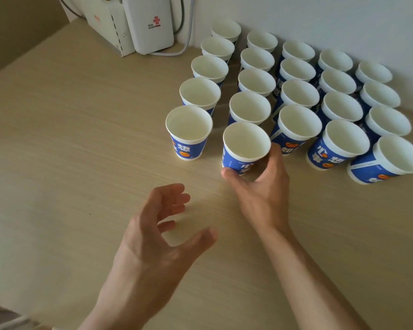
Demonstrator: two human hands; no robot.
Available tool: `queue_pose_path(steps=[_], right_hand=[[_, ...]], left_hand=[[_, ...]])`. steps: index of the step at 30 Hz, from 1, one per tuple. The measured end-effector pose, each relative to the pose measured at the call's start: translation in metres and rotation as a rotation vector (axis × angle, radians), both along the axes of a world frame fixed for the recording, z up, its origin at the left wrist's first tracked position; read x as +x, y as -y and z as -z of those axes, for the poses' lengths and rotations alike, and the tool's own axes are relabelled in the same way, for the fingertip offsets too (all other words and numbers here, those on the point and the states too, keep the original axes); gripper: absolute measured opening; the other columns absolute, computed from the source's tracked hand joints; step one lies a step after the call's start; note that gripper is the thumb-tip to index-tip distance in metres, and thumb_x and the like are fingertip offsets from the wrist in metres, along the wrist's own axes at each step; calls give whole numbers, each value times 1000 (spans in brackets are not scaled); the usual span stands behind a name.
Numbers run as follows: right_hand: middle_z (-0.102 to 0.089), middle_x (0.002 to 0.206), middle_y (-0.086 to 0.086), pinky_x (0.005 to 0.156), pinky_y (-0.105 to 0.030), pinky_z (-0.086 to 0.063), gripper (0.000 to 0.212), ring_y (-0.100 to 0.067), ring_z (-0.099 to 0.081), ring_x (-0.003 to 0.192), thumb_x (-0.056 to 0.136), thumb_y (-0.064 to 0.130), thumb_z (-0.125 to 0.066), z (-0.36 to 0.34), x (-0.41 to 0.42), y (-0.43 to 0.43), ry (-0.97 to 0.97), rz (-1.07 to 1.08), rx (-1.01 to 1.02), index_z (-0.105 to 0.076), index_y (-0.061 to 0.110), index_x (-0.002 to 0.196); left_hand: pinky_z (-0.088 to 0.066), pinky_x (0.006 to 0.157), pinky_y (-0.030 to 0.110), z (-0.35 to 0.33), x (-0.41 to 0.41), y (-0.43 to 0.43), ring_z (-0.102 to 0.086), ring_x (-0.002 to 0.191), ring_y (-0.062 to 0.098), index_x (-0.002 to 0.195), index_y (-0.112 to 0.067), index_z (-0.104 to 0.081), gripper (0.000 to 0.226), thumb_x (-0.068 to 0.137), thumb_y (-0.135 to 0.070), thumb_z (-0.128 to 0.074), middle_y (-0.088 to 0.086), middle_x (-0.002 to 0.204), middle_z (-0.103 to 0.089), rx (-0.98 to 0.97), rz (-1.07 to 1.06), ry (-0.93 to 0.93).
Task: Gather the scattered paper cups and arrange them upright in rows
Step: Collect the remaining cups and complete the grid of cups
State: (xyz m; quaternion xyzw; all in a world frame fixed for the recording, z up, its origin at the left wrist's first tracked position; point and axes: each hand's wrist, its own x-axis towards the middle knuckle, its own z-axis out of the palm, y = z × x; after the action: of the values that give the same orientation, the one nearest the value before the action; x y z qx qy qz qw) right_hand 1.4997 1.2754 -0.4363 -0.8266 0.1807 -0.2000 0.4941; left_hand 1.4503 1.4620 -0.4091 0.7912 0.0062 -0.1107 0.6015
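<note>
Several blue-and-white paper cups stand upright in rows on the right half of the light wooden table [81,144], reaching back to the wall. My right hand [260,194] grips the front cup of the second row [244,145] near its base, thumb on the left side and fingers on the right; the cup leans slightly. To its left stands the front cup of the leftmost row [188,132]. My left hand [157,232] hovers over the table in front of the rows, fingers spread and curled, holding nothing.
A white router [148,22] and a white box [107,27] with cables lean against the wall at the table's back left corner. The white wall runs just behind the cup rows. Bare tabletop spreads to the left and front.
</note>
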Motion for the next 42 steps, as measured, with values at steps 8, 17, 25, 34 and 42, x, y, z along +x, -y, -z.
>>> queue_pose_path(steps=[8,17,25,34,42], right_hand=[[-63,121,8,96,-16,-43,70,-8,-58,113,70,15,-90,0,-24,4,-25,-10,18,-50,20,128],[-63,121,11,90,-18,-45,66,-1,-60,114,75,14,-89,-69,-179,19,-246,100,201,-51,24,129],[-67,117,3,94,-37,-52,59,-14,-65,112,77,10,-86,-172,-306,76,-174,354,344,-54,22,125],[-67,112,-1,88,-30,-47,46,-18,-66,107,81,3,-83,-242,-416,201,90,507,515,-55,27,110],[-67,111,0,90,-29,-50,38,-18,-65,107,83,9,-82,-272,-493,301,166,578,549,-59,23,111]], left_hand=[[-52,92,28,-5,-4,-5,-66,110,-3,117,-42,-60,74,48,-57,-81,-25,114,-71,-5,3,-5],[-52,94,27,-100,-72,16,-64,110,-5,120,-36,-58,66,65,-32,-94,-20,114,-72,39,81,-112],[-55,89,29,-206,-162,98,-70,103,3,113,-30,-64,50,67,-32,-82,-11,107,-76,-92,178,-178],[-52,95,41,-270,-265,250,-69,106,20,111,-22,-63,29,89,-4,-72,1,111,-73,-117,340,-69],[-48,90,36,-293,-338,364,-66,99,13,124,-7,-61,32,92,-3,-67,8,115,-71,-170,467,-35]])
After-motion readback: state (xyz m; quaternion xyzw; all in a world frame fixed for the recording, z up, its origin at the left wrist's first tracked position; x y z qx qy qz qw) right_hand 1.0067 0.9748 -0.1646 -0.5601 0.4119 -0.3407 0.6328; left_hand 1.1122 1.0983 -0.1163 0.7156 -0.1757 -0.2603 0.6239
